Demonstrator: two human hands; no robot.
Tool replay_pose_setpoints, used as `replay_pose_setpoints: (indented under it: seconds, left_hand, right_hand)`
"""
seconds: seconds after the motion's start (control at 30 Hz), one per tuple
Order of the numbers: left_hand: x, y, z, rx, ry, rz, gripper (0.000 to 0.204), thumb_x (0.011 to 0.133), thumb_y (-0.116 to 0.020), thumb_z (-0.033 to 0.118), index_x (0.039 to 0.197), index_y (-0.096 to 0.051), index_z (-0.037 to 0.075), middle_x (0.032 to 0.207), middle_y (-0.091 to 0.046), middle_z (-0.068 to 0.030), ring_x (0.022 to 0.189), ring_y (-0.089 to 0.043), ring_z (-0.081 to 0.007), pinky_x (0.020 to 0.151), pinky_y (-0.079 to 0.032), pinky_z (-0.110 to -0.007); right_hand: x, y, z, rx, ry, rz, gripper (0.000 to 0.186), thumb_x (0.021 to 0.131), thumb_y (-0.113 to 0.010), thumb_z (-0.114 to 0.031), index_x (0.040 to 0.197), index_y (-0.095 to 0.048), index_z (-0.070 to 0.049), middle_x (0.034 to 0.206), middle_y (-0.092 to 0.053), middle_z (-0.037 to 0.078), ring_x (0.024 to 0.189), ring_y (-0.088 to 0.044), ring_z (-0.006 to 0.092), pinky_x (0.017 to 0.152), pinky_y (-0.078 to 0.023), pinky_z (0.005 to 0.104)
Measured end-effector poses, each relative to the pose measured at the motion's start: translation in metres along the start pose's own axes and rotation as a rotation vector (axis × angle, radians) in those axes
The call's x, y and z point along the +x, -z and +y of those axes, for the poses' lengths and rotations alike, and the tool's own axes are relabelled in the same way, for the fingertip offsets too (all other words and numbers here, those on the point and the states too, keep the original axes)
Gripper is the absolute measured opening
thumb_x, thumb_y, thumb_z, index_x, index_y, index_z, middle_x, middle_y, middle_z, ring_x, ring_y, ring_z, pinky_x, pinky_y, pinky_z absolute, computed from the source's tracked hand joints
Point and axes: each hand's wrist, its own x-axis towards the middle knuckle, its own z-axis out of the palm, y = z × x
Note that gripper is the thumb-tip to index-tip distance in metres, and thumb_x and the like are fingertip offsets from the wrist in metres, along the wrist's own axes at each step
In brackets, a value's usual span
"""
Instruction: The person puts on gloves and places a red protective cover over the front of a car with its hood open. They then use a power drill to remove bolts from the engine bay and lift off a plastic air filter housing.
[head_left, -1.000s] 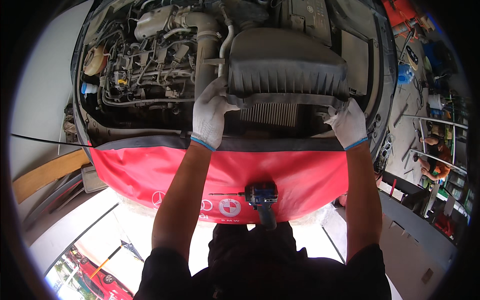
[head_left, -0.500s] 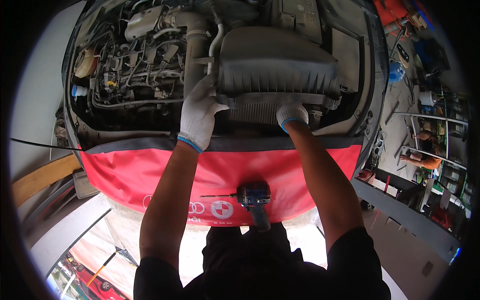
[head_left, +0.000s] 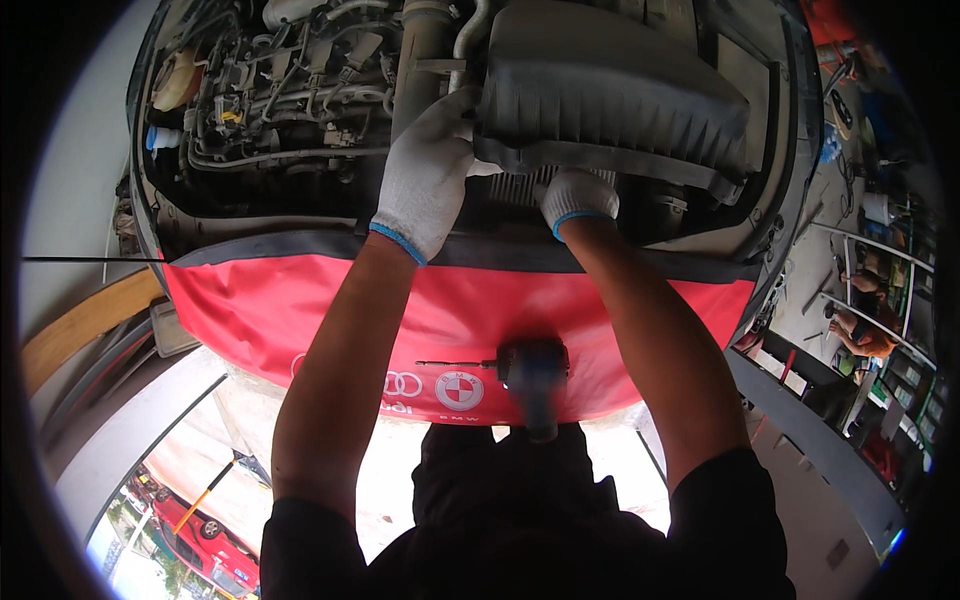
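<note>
A black plastic air filter housing cover [head_left: 615,95] sits askew in the engine bay, its right end nearer me. My left hand [head_left: 425,170], in a white knitted glove, grips the cover's left end, thumb at the front edge and fingertips partly hidden. Below the front edge, my gloved right hand [head_left: 580,197] is closed, with its fingers mostly out of sight beneath the cover. What it holds there cannot be made out. A grey pleated panel [head_left: 515,188] shows between the two hands, under the cover.
A red fender cover [head_left: 330,290] drapes over the car's front, with a cordless drill [head_left: 532,370] lying on it, bit pointing left. Engine parts and hoses [head_left: 290,110] fill the left side of the bay. Another person [head_left: 865,330] is off to the right near metal racks.
The housing cover has turned, its right end now closer to me. My right hand has shifted left along its front edge, while my left hand keeps its grip. The whole view has shifted.
</note>
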Motion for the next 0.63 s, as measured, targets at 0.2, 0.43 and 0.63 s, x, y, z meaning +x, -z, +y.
replay_pose_setpoints:
  seconds: [0.2,0.43,0.63]
  left_hand:
    - [0.005,0.000,-0.004,-0.096,0.082,-0.006,0.055,0.083,-0.074,0.001,0.135,-0.056,-0.005,0.126,-0.066,-0.0122,0.106,-0.066,-0.0147,0.092,-0.052,-0.025]
    - [0.018,0.012,-0.023,0.479,-0.301,-0.065,0.036,0.091,-0.051,-0.005,0.126,-0.056,-0.010,0.111,-0.066,-0.0147,0.093,-0.070,-0.0181,0.085,-0.059,-0.026]
    - [0.023,0.014,-0.022,0.382,-0.278,-0.213,0.039,0.094,-0.044,-0.009,0.132,-0.050,-0.014,0.116,-0.065,-0.0177,0.082,-0.074,-0.0205,0.081,-0.064,-0.028]
  right_hand:
    - [0.034,-0.031,-0.004,0.073,-0.135,0.046,0.070,0.090,-0.069,-0.039,0.153,-0.045,-0.016,0.161,-0.040,0.010,0.144,-0.043,0.0339,0.111,-0.044,0.0470]
    - [-0.003,0.049,0.000,0.161,-0.141,0.123,0.048,0.086,-0.061,-0.052,0.127,-0.067,-0.030,0.136,-0.064,0.012,0.128,-0.058,0.0356,0.106,-0.049,0.0424]
    - [-0.079,0.130,0.070,0.306,0.535,-0.041,0.075,0.076,-0.063,-0.016,0.149,-0.052,-0.022,0.151,-0.053,0.012,0.145,-0.043,0.0242,0.122,-0.031,0.0306]
